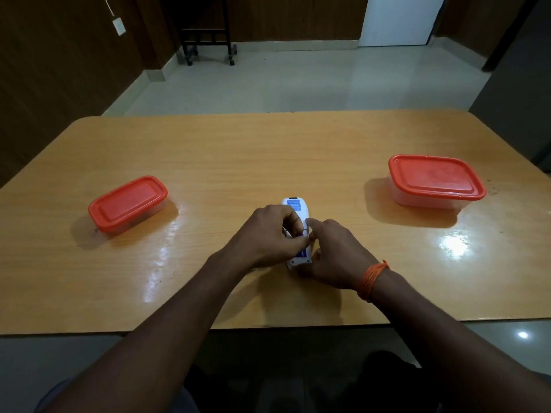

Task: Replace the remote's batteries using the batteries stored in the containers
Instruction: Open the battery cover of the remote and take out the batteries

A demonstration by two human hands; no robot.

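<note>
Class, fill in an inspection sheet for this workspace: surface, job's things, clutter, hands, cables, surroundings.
Surface: glossy wooden table, with light glare.
Job's things: white remote with blue label, back up, battery bay open, a blue battery showing; red-lidded clear plastic container on the left and a larger one on the right, both closed.
Clutter: nothing seen.
Hands: left hand pinching at the battery bay; right hand steadying the remote, orange thread band on the wrist.
Cables: white cable from wall socket.
Surroundings: tiled floor, black wheeled stand, white door.
</note>
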